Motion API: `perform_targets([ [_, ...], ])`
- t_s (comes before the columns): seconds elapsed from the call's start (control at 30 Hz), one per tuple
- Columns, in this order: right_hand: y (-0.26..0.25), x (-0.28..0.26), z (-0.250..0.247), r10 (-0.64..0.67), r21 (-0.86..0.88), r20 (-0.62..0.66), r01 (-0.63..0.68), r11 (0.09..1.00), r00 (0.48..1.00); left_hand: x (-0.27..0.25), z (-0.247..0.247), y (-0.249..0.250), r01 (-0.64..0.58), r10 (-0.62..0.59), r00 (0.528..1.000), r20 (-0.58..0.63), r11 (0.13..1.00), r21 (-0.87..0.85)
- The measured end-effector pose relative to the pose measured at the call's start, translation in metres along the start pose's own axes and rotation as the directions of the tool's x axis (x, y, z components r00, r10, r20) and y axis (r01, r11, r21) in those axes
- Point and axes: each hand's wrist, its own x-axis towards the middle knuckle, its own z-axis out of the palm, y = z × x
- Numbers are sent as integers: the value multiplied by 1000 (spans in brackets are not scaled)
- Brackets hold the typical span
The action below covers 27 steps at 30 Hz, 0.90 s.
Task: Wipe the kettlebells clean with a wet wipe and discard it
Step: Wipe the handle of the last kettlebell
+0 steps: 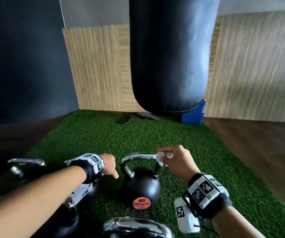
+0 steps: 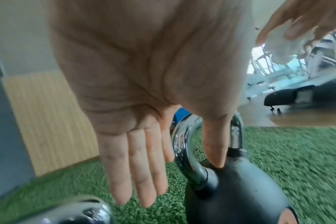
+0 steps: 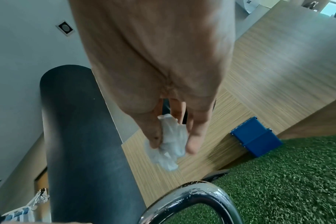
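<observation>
A black kettlebell [image 1: 140, 186] with a chrome handle [image 1: 138, 156] and an orange label stands on green turf in the head view. My right hand [image 1: 174, 160] pinches a crumpled white wet wipe [image 1: 159, 158] just above the handle's right end; the wipe [image 3: 169, 145] hangs between thumb and fingers over the wet handle [image 3: 192, 195]. My left hand [image 1: 110, 166] hovers left of the kettlebell with fingers [image 2: 138, 174] straight and holding nothing, its thumb beside the handle [image 2: 182, 145].
More kettlebells stand at the left [image 1: 26, 165] and near bottom [image 1: 136, 227]. A black punching bag [image 1: 171, 54] hangs ahead over the turf [image 1: 104, 134]. A blue bin [image 1: 193, 115] sits by the wood-panel wall. Brown floor borders the turf on the right.
</observation>
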Motion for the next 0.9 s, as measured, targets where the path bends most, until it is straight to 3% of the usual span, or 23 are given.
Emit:
perform_targets([
  [0.1, 21, 30, 18, -7, -45, -87, 3, 999, 996, 50, 32, -2, 47, -51, 999, -7, 952, -301],
  [0.23, 31, 56, 39, -40, -12, -97, 39, 999, 994, 91, 74, -2, -86, 58, 996, -71, 866, -493],
  [0.37, 28, 68, 56, -12, -5, -106, 12, 1000, 994, 113, 104, -5, -138, 84, 990, -110, 670, -729],
  [0.47, 19, 73, 69, -49, -97, -152, 34, 995, 987, 118, 116, 9, -177, 112, 984, -137, 602, -779],
  [0.57, 8, 77, 79, -108, -183, -153, 80, 980, 982, 120, 125, 20, -225, 59, 970, -236, 583, -780],
  [0.63, 2, 79, 85, -130, -217, -119, 102, 971, 984, 119, 122, 18, -274, 86, 956, -280, 599, -752],
  [0.77, -11, 83, 91, -135, -290, -10, 127, 949, 991, 123, 119, 11, -278, 149, 960, -237, 595, -754],
  [0.9, -15, 89, 92, -157, -292, 71, 171, 941, 985, 126, 127, 16, -307, 122, 949, -292, 581, -754],
])
